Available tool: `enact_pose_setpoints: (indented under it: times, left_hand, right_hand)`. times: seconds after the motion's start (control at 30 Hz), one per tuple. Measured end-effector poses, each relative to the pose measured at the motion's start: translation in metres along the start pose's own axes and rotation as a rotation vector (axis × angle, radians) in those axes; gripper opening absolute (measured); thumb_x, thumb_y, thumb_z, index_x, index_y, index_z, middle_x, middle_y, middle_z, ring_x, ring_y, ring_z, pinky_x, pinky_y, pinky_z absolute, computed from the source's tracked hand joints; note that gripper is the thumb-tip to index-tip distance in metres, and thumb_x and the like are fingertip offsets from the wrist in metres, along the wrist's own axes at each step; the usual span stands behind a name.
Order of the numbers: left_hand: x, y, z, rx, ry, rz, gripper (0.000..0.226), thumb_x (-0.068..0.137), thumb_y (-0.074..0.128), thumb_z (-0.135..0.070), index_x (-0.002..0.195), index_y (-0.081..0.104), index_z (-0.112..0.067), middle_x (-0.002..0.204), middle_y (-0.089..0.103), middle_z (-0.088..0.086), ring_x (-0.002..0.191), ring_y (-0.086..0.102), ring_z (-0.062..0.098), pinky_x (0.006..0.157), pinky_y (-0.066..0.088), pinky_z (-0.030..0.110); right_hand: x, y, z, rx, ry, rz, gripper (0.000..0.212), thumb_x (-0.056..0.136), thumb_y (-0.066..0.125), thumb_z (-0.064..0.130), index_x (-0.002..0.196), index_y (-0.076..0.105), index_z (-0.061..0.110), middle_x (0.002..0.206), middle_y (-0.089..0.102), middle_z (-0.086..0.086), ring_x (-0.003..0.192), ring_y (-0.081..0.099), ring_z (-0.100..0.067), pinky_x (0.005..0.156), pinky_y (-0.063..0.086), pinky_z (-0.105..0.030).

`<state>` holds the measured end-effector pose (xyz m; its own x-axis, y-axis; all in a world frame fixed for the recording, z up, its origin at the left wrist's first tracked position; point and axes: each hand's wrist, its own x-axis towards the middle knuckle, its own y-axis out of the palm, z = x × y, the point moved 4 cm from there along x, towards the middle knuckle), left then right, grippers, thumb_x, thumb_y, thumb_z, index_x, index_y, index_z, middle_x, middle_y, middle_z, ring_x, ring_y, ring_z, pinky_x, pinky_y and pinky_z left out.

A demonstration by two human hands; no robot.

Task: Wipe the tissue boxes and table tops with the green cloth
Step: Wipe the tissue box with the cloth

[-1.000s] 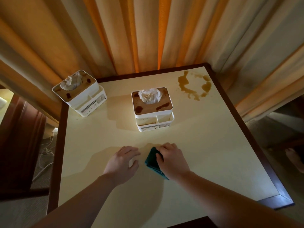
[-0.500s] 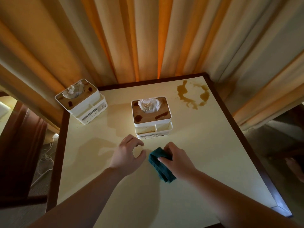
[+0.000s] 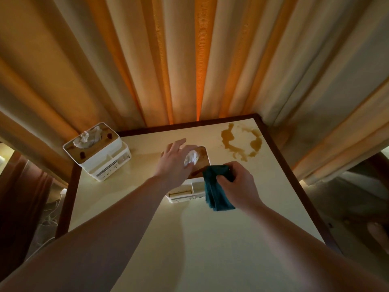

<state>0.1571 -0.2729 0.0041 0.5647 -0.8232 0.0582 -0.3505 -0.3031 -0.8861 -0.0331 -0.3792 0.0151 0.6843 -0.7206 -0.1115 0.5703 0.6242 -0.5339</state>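
Note:
A white tissue box with a stained brown lid stands in the middle of the cream table top. My left hand lies over the lid with its fingers spread, beside the white tissue that sticks up. My right hand grips the folded green cloth, which hangs at the box's right front corner. A second white tissue box, its lid also stained, sits at the table's far left corner. A brown spill marks the far right corner.
Tan and orange curtains hang close behind the table. A dark wooden rim frames the table top. White cables lie on the floor to the left, and a foot shows at the right edge.
Both hands rose from the table top to the middle box. The left hand now covers its lid. The right hand lifted the green cloth off the table to the box's corner.

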Motion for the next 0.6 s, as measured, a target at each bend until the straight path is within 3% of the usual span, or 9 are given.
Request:
enact_pose_setpoints:
  times: [0.07, 0.13, 0.27, 0.4, 0.5, 0.6]
  left_hand:
    - [0.015, 0.005, -0.002, 0.127, 0.032, 0.120, 0.062, 0.097, 0.063, -0.028, 0.151, 0.040, -0.045, 0.163, 0.033, -0.005, 0.151, 0.024, 0.024, 0.125, 0.021, 0.053]
    - [0.024, 0.009, -0.001, 0.185, 0.021, 0.180, 0.062, 0.095, 0.063, -0.025, 0.150, 0.042, -0.044, 0.154, 0.044, -0.007, 0.146, 0.034, 0.023, 0.125, 0.018, 0.053]
    - [0.023, 0.003, 0.005, 0.168, 0.032, 0.062, 0.049, 0.096, 0.062, -0.025, 0.142, 0.054, -0.036, 0.128, 0.057, -0.006, 0.122, 0.050, 0.019, 0.107, 0.037, 0.038]
    - [0.012, 0.003, 0.015, 0.051, 0.060, 0.016, 0.024, 0.094, 0.068, -0.024, 0.116, 0.070, -0.035, 0.105, 0.054, -0.010, 0.102, 0.051, 0.017, 0.083, 0.050, 0.038]
    - [0.008, 0.003, 0.017, 0.023, 0.067, 0.008, 0.018, 0.091, 0.070, -0.021, 0.106, 0.070, -0.032, 0.106, 0.058, -0.009, 0.098, 0.055, 0.018, 0.076, 0.055, 0.042]
    - [0.007, 0.002, 0.014, 0.032, 0.051, 0.007, 0.022, 0.095, 0.063, -0.019, 0.111, 0.062, -0.034, 0.109, 0.066, -0.009, 0.097, 0.059, 0.021, 0.075, 0.057, 0.043]
  right_hand:
    - [0.010, -0.001, 0.000, 0.012, 0.011, -0.006, 0.015, 0.094, 0.066, 0.016, 0.107, 0.060, 0.021, 0.095, 0.066, 0.010, 0.086, 0.062, -0.004, 0.057, 0.044, -0.005]
    - [0.018, -0.002, -0.001, 0.023, 0.021, -0.005, 0.015, 0.094, 0.065, 0.017, 0.107, 0.059, 0.021, 0.096, 0.066, 0.008, 0.086, 0.063, -0.005, 0.054, 0.043, -0.005]
    - [0.030, -0.004, -0.003, 0.050, 0.023, -0.009, 0.014, 0.095, 0.064, 0.014, 0.106, 0.060, 0.020, 0.095, 0.065, 0.010, 0.084, 0.061, -0.004, 0.054, 0.043, -0.004]
    - [0.047, 0.000, -0.004, 0.026, 0.025, 0.031, 0.014, 0.096, 0.063, 0.018, 0.109, 0.059, 0.022, 0.098, 0.065, 0.009, 0.088, 0.063, -0.006, 0.056, 0.046, -0.010]
    - [0.058, 0.003, -0.002, 0.031, 0.020, 0.050, 0.011, 0.095, 0.062, 0.019, 0.104, 0.058, 0.024, 0.096, 0.065, 0.007, 0.088, 0.065, -0.010, 0.062, 0.051, -0.019]
    - [0.064, 0.006, 0.003, 0.042, 0.009, 0.071, 0.010, 0.095, 0.061, 0.017, 0.100, 0.056, 0.024, 0.093, 0.064, 0.005, 0.086, 0.065, -0.011, 0.062, 0.051, -0.022]
